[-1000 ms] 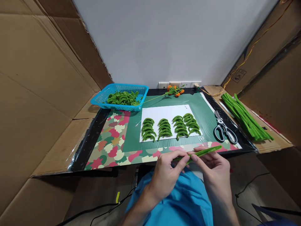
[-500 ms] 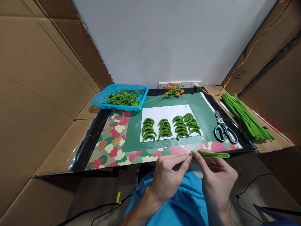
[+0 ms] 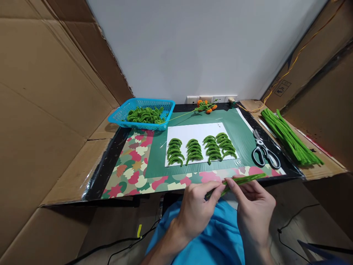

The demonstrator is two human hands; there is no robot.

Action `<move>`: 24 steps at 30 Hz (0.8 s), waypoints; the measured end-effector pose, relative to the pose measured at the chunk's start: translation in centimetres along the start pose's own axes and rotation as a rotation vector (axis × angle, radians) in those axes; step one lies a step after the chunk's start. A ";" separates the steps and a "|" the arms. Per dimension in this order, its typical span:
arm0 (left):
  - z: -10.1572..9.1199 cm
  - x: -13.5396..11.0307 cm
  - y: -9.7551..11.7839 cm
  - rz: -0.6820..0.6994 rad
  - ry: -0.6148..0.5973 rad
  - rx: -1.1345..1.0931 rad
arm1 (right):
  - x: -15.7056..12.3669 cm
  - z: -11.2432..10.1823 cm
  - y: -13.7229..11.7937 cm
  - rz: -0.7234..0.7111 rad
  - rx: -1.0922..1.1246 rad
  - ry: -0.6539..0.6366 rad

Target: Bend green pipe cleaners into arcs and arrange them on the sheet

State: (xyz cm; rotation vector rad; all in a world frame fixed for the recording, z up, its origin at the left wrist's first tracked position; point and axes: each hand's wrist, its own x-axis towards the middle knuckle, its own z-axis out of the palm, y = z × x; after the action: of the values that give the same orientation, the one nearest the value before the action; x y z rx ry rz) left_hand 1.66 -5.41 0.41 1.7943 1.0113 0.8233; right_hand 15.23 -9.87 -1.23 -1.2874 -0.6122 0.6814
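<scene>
Green pipe cleaners (image 3: pixel 249 178) stretch between my two hands at the table's front edge. My left hand (image 3: pixel 200 202) pinches their left end between thumb and fingertips. Close beside it, my right hand (image 3: pixel 253 206) grips them between thumb and fingers, and their free end sticks out to the right, tilted slightly up. How many strands I hold I cannot tell. Beyond my hands, curved green pipe-cleaner pieces (image 3: pixel 194 150) lie in several columns on a white sheet (image 3: pixel 193 130).
A blue basket (image 3: pixel 116 118) holds more shaped green pieces (image 3: pixel 146 115). An orange flower stem (image 3: pixel 205 106) lies at the back. Scissors (image 3: pixel 263 151) rest at the right, beside a bundle of straight green pipe cleaners (image 3: pixel 292 140). Cardboard walls (image 3: pixel 52 88) stand at both sides.
The free right end of the pipe cleaners has tilted up and shifted a little left. Both hands keep their pinch in nearly the same place.
</scene>
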 end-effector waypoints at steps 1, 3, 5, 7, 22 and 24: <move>0.0 -0.1 0.0 0.005 -0.001 0.013 | 0.0 -0.1 0.1 -0.003 -0.001 0.026; 0.1 -0.1 -0.1 0.020 0.008 0.034 | -0.1 -0.2 0.3 -0.003 0.010 0.066; 0.2 -0.1 0.0 0.016 0.010 0.030 | -0.1 -0.3 0.4 0.011 0.026 0.092; 0.2 0.0 0.0 -0.009 -0.004 0.010 | -0.1 -0.4 0.4 0.038 0.050 0.111; 0.1 0.3 -0.5 -0.170 0.007 -0.268 | 0.3 -0.2 0.7 0.147 0.180 -0.039; 0.1 0.3 -0.6 -0.216 -0.018 -0.295 | 0.5 -0.2 0.5 0.137 0.214 0.024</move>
State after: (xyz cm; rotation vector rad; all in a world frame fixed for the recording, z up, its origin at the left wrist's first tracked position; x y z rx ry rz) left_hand 1.69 -5.06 -0.17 1.4148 0.9950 0.7752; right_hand 15.66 -9.54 -1.75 -1.1433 -0.4214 0.8203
